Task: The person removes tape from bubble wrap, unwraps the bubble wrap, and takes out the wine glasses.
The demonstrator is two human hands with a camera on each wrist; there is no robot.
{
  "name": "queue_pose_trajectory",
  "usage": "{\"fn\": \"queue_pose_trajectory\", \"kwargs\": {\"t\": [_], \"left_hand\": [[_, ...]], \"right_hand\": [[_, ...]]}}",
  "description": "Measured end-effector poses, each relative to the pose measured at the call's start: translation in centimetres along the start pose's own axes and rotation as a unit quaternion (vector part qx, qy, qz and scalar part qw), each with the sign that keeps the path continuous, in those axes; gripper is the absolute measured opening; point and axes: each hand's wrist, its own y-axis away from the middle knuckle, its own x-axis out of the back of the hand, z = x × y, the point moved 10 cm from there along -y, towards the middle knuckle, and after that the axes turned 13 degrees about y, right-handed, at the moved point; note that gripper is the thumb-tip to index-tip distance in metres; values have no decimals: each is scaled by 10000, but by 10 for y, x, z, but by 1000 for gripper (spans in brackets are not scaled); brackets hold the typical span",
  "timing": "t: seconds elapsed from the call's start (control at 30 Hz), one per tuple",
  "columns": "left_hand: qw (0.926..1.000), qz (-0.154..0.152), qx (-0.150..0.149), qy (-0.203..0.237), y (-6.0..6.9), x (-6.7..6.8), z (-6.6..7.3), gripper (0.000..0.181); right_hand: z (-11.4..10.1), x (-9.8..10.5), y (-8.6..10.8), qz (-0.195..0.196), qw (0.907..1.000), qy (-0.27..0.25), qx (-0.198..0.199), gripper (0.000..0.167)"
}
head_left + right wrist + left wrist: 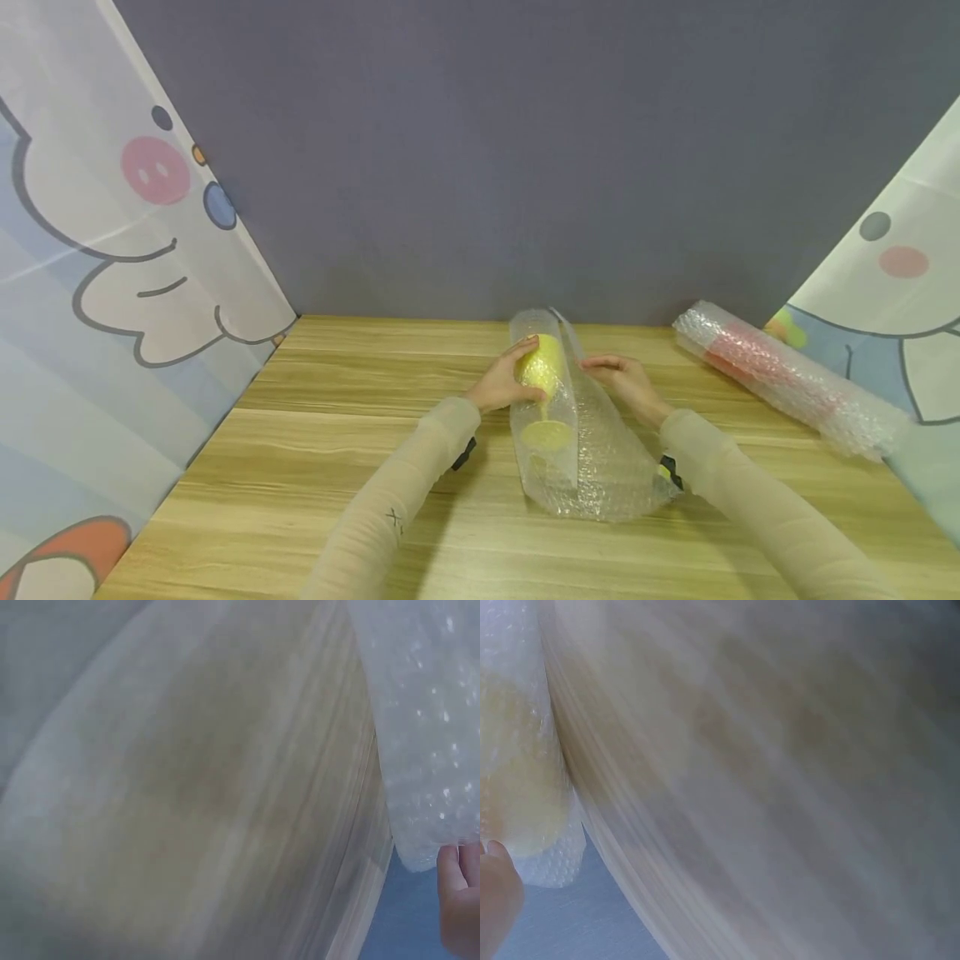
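A yellow stemmed cup (546,367) with a round base stands inside clear bubble wrap (600,458) in the head view. The left hand (510,382) curls its fingers and thumb round the wrapped cup from the left. The right hand (628,385) pinches the free edge of the wrap, which slants up on the right of the cup. In the left wrist view, yellow (525,802) shows through the bubble wrap beside the fingertips. In the right wrist view, the fingers (451,881) hold the lower edge of the bubble wrap (427,735).
A long bubble-wrapped roll (795,379) with something red inside lies at the right back of the wooden table (300,467). A grey panel (465,158) stands behind the table, with cartoon-printed cloths (97,217) at both sides.
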Motion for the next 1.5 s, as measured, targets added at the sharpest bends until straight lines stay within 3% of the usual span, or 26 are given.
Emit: {"fn": "queue_pose_trajectory", "kwargs": {"t": [0.13,0.27,0.37,0.43,0.63,0.8,1.07,1.3,1.5], "left_hand": [[10000,-9,-73,-7,0,0,1,96],[9999,-65,-93,61,4,-1,10,93],[10000,-46,-39,41,4,0,9,93],[10000,-6,-46,9,1,0,1,95],[10000,7,-47,-50,2,0,2,96],[10000,2,-33,-30,2,0,2,95],[10000,-7,3,13,2,0,3,95],[10000,21,14,-34,1,1,1,95],[9999,53,12,-97,1,0,2,95]], "right_hand": [[4,5,2,-22,9999,-133,-14,37],[8,13,3,56,9998,-194,-32,36],[11,16,4,42,9995,-297,-13,37],[13,17,5,9,9988,-483,29,37],[18,21,6,-136,9914,-1256,330,41],[23,25,8,-268,9886,-1410,443,49],[38,29,10,-312,9885,-1478,49,49],[50,31,9,-70,9846,-1727,-276,57],[55,33,10,-13,9856,-1650,-383,57]]}}
